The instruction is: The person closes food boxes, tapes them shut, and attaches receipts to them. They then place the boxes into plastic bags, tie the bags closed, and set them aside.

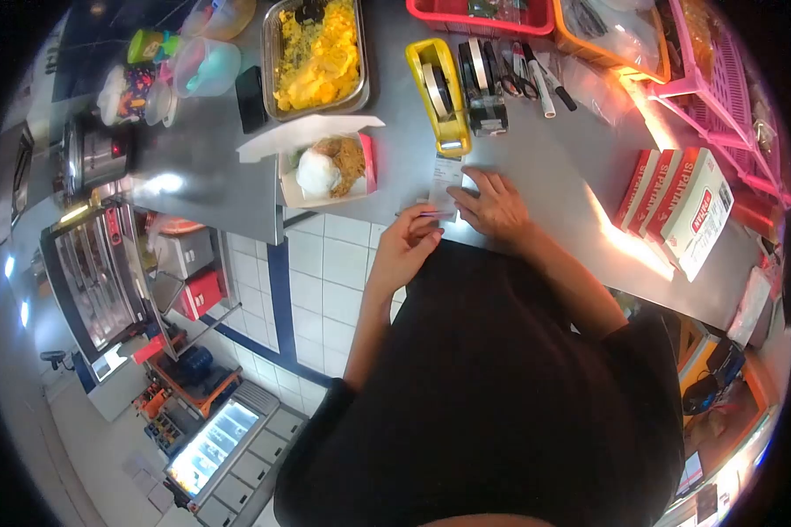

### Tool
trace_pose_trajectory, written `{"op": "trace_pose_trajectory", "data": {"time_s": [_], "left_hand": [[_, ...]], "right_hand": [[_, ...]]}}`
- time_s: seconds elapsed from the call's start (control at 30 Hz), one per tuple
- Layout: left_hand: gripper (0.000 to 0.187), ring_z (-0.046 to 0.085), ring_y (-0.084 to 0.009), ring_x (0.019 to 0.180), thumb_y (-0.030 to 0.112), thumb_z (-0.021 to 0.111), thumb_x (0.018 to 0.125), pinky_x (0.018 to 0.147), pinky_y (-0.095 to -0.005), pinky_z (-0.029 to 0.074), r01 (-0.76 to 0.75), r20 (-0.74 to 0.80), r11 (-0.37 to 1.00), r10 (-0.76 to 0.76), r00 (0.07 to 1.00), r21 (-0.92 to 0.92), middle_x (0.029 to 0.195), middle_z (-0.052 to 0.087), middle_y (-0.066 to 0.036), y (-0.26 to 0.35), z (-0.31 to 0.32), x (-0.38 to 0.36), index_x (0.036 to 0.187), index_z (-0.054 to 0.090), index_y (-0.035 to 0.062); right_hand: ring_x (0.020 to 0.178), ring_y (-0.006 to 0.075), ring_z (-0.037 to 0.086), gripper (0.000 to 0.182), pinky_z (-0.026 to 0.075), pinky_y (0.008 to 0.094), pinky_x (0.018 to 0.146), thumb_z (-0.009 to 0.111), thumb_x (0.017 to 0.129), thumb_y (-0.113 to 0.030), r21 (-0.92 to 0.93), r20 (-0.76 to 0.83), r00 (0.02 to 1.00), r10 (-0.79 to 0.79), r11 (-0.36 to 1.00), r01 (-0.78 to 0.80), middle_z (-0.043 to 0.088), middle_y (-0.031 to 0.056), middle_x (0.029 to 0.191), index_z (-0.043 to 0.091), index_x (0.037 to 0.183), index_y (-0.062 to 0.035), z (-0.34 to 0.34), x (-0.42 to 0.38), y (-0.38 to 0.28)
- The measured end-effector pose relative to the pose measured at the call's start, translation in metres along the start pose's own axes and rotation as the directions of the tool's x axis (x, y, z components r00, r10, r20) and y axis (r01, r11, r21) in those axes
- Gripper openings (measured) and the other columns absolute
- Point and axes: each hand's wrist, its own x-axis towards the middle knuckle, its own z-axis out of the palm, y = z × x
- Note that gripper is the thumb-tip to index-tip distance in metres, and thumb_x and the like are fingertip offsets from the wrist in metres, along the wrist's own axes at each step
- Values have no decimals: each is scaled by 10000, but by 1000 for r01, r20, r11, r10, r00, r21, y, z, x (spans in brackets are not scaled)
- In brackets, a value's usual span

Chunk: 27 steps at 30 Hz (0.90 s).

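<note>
A narrow printed paper slip [445,178] lies on the steel counter just in front of me, below the yellow tape dispenser [439,97]. My left hand [406,241] is closed at the slip's lower end, around a slim, purplish pen-like thing [432,213]; its exact kind is hard to make out. Flat on the slip's right edge rest the spread fingers of my right hand [494,204]. To the left stands an open paper box [371,167] holding white rice [319,172] and a brown fried piece of food [343,162].
A metal tray [366,75] of yellow food sits at the back. Beside the yellow dispenser are a black tape dispenser [485,97], scissors [520,83] and markers [540,88]. Several red-and-white boxes [690,211] stand at right, near a pink rack [707,105]. The counter's front edge [343,204] borders tiled floor.
</note>
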Motion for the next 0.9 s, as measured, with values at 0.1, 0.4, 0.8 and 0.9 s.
{"op": "trace_pose_trajectory", "data": {"time_s": [0.1,0.4,0.8,0.9], "left_hand": [[287,495,-37,669,274,564,1035,585,-229,414,-181,-75,938,212,974,295,716,560,28,-14,-8,-26,894,602,27],[266,606,-101,700,177,590,1002,653,-239,489,-166,-257,964,218,941,210,794,685,-54,-68,15,1,1167,660,-19],[116,614,-107,726,90,632,948,677,-265,502,-102,-383,942,228,895,321,823,688,-68,-60,33,-5,981,626,-22],[130,614,-101,697,107,637,953,644,-265,496,-141,-397,931,276,875,336,786,686,-72,-65,33,-1,978,627,-20]], "right_hand": [[1184,255,550,345,450,464,958,712,866,-300,66,-41,988,-148,986,150,554,52,1346,659,1198,-222,-4,0,-1],[1209,227,567,196,403,485,1075,738,829,-291,114,-30,959,-281,952,283,651,59,1214,724,942,-131,-9,-2,1],[1164,217,601,168,432,468,1059,748,790,-261,120,-71,948,-310,941,317,675,35,1157,719,909,-147,0,-3,8],[1156,214,601,161,437,462,1055,745,781,-252,119,-77,945,-317,938,324,675,29,1145,713,898,-146,-1,-4,7]]}}
